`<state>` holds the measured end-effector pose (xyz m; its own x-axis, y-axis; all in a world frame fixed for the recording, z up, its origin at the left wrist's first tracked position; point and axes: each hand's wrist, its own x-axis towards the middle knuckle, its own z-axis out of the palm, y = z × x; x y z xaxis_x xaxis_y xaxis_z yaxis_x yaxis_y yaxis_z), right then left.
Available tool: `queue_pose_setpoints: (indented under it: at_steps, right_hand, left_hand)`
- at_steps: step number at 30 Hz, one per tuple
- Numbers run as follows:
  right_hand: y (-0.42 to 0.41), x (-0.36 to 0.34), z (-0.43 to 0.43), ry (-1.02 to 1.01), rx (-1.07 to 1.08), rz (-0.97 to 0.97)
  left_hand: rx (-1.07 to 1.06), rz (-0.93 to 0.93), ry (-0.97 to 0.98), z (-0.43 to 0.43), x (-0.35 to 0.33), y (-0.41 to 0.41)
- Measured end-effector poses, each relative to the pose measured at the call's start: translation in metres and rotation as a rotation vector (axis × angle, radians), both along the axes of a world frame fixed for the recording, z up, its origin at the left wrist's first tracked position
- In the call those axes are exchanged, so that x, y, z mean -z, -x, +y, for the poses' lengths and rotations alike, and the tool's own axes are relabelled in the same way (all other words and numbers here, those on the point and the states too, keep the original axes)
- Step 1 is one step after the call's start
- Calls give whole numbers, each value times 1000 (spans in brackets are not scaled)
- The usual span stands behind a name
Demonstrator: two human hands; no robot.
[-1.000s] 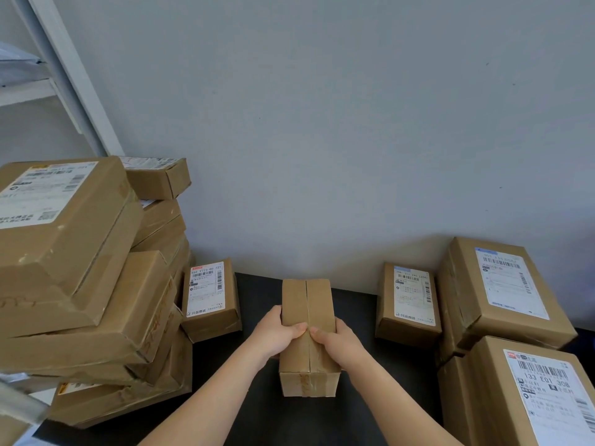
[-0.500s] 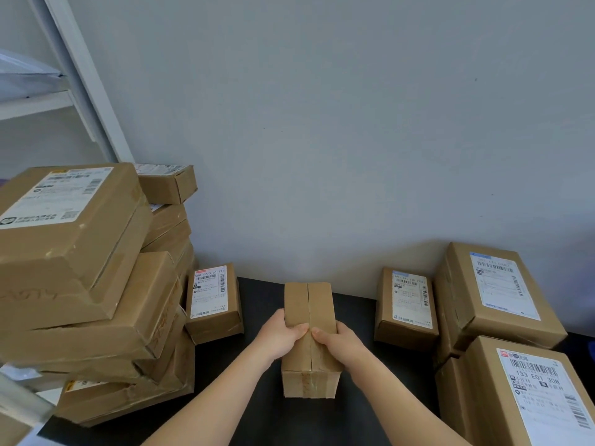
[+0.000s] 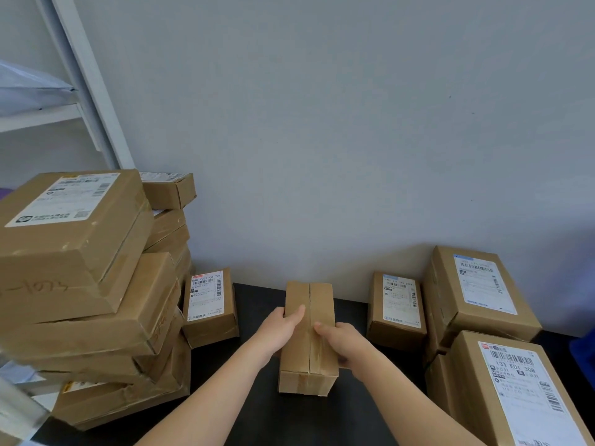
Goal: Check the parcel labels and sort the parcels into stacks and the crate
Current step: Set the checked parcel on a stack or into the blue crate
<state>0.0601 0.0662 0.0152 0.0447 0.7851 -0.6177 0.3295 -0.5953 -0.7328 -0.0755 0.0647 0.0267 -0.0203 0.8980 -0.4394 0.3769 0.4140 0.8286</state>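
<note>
A long brown cardboard parcel [image 3: 309, 362] with a taped seam on top sits on the black table [image 3: 257, 410] in the middle. No label shows on its upper face. My left hand [image 3: 280, 326] grips its left side, thumb on top. My right hand [image 3: 341, 341] grips its right side, thumb near the seam. A small labelled parcel [image 3: 209, 307] lies to the left and another small labelled parcel [image 3: 397, 309] to the right.
A tall leaning stack of brown parcels [image 3: 83, 284] fills the left side. Two larger labelled parcels [image 3: 479, 291] [image 3: 515, 391] are stacked at the right. A blue object [image 3: 584, 358] shows at the right edge. A white shelf frame [image 3: 83, 82] stands behind, against the grey wall.
My hands have spread slightly apart on the parcel, the left thumb sliding farther up its top. The parcel stays on the table.
</note>
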Motion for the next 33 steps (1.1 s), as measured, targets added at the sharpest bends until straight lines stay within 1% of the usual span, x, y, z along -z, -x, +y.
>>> queue_pose_setpoints:
  at_steps: [3, 7, 12, 16, 20, 25, 30, 33]
  right_hand:
    - [0, -7, 1, -29, 39, 51]
    - [0, -11, 3, -109, 57, 106]
    - [-1, -12, 5, -206, 87, 145]
    - [-3, -13, 6, -263, 171, 189]
    - [-5, -15, 4, -310, 232, 229]
    - [-4, -12, 3, -298, 287, 280]
    - [-1, -8, 4, -315, 317, 252]
    - [2, -9, 5, -330, 315, 255]
  left_hand:
    - [-26, -8, -32, 1, -7, -2]
    - [-72, -64, -41, 3, -14, -3]
    - [-166, -187, -66, 11, -9, -2]
    - [-246, -305, -117, 7, -18, -4]
    - [-305, -385, -110, 6, -17, -3]
    - [-335, -369, -129, 5, -11, 1]
    - [-342, -302, -185, 7, -6, 5]
    - [-324, -271, -184, 6, -9, 7]
